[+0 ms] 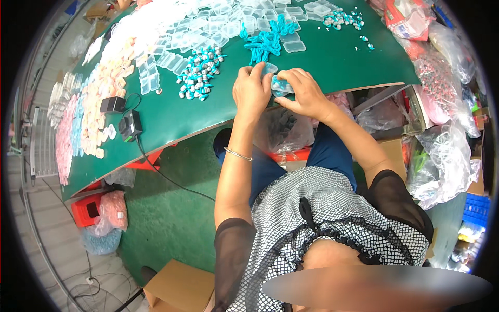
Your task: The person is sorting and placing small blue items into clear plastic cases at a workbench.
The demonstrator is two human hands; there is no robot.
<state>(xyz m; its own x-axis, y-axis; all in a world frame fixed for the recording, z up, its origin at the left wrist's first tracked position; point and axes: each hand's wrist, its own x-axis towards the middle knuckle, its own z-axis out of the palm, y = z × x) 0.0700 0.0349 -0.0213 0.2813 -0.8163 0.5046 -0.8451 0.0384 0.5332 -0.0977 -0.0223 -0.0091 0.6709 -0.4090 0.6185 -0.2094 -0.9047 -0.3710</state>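
Observation:
Both hands meet at the near edge of the green table, round a small clear plastic case (280, 86) with teal contents. My left hand (251, 91) grips its left side, fingers bent round the edge. My right hand (307, 94) pinches the right side between thumb and fingers. A clear flap, seemingly the lid, stands up behind the fingers; how far it is raised I cannot tell. Just beyond lie bundles of teal cord (266, 44). To their left is a heap of small teal-and-grey striped plugs (200, 73).
Many empty clear cases (208, 28) spread across the far table. More small plugs (343, 20) lie at the far right. Peach pieces (99, 104) cover the left side, near a black charger (130, 126) with a cable. Plastic bags (442, 166) crowd the right.

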